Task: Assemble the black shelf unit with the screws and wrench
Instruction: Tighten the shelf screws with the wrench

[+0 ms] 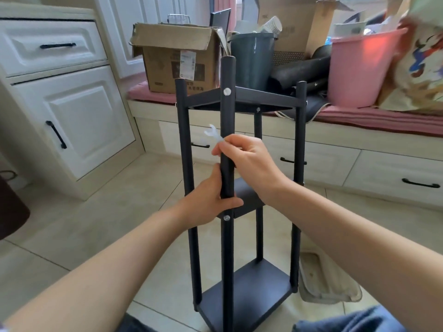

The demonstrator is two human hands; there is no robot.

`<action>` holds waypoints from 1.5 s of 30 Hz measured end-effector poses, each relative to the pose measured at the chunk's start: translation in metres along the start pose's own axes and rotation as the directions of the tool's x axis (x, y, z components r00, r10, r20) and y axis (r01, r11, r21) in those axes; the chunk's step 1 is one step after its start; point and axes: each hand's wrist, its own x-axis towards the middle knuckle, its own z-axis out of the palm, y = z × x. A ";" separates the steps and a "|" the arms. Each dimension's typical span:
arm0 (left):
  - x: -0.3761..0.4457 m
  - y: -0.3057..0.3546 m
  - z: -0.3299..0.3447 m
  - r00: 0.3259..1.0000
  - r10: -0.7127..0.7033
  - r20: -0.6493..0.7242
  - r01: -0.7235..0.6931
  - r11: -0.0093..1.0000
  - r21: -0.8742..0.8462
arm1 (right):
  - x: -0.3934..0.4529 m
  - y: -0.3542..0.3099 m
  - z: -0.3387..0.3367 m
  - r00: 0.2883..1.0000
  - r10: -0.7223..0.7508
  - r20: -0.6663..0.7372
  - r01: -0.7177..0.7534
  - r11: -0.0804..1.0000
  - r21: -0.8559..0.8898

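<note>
While left hand [211, 200] grips upright post [227, 130], wrench [214, 136] jaw-up

The black shelf unit [242, 283] stands upright on the tiled floor, four round posts joined by flat black shelves at top, middle and bottom. Silver screws [226, 91] show on the near post. A small pale wrench [214, 135] sits pinched just beside that post.

Cardboard box [177, 56]: white label [187, 65] + printed chars, too blurred to read; no other legible txt
</note>
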 end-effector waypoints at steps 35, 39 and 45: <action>0.016 -0.023 -0.030 0.874 -0.219 -0.434 -0.043 0.854 -0.518 | 0.012 0.037 -0.051 0.957 0.065 -0.282 -0.001 0.975 0.221; 0.003 -0.026 -0.035 0.842 -0.221 -0.492 -0.069 0.861 -0.504 | 0.021 0.033 -0.041 0.969 0.045 -0.244 -0.017 0.993 0.115; 0.004 -0.025 -0.030 0.780 -0.257 -0.571 -0.079 0.864 -0.497 | 0.020 0.034 -0.039 0.965 -0.057 -0.254 -0.010 0.968 -0.252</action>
